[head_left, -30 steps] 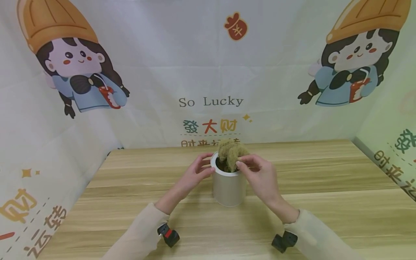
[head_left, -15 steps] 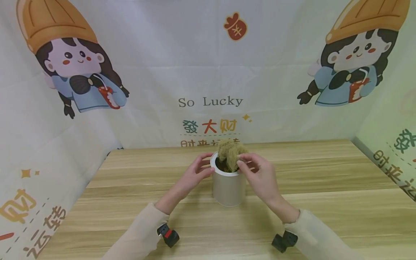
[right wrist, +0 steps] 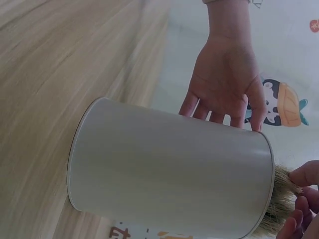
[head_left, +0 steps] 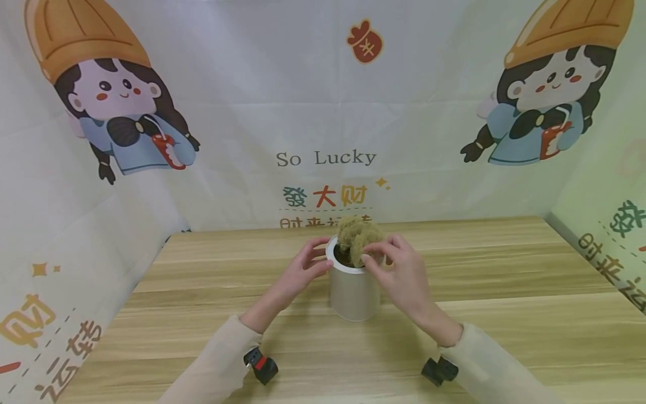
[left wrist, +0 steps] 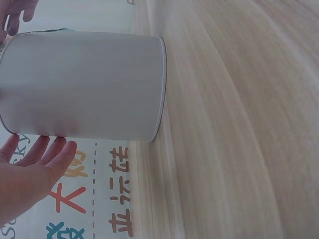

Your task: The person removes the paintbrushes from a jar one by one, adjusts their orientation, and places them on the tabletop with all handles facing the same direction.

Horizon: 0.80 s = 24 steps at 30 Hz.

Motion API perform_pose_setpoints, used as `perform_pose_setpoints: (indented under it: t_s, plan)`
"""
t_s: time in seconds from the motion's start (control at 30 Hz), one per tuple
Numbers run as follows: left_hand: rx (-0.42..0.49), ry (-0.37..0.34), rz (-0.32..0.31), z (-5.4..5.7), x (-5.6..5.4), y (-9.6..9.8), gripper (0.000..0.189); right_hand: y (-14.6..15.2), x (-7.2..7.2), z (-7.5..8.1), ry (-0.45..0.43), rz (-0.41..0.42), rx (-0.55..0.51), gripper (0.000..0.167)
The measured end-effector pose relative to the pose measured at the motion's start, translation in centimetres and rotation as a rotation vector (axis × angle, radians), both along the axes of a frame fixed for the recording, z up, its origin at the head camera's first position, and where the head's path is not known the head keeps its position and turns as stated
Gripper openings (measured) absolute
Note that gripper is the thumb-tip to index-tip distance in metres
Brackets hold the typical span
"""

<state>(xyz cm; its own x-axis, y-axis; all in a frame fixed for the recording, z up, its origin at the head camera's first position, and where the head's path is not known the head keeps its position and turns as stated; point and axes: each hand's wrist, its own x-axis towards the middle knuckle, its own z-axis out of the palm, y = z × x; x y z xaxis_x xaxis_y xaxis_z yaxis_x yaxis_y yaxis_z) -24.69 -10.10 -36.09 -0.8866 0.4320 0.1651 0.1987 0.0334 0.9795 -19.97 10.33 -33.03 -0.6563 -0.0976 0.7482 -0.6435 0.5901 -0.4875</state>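
A plain off-white canister point(head_left: 355, 295) with a white rim stands upright on the wooden table in the head view. Tan, hair-like fibre point(head_left: 350, 231) bulges above its mouth, and the inside looks dark. My left hand point(head_left: 299, 272) holds the canister from the left, thumb at the rim and fingers along the far side; the right wrist view shows these fingertips against the wall. At the right of the mouth, my right hand point(head_left: 405, 279) pinches the fibre between thumb and forefinger. In the right wrist view the fibre point(right wrist: 275, 213) sticks out past the rim.
The wooden table point(head_left: 212, 292) reaches back to a white printed cloth point(head_left: 333, 123) hanging behind and at both sides. A small black camera point(head_left: 261, 365) sits at the left wrist, another black camera point(head_left: 440, 371) at the right wrist.
My right hand has shifted slightly left over the mouth, and the fibre in its fingers has bunched inward. My left hand keeps its place on the canister.
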Motion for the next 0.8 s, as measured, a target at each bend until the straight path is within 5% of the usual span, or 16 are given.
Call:
perform_pose_setpoints:
  t_s: [0.3, 0.8]
  plan:
    - [-0.005, -0.007, -0.002, -0.1, 0.0, 0.0, 0.047, 0.1, -0.3, 0.1, 0.018, 0.055, -0.090, 0.007]
    - [-0.002, -0.011, 0.006, 0.1, 0.1, 0.0, 0.047, 0.3, -0.4, 2.3, 0.020, 0.158, -0.171, 0.004]
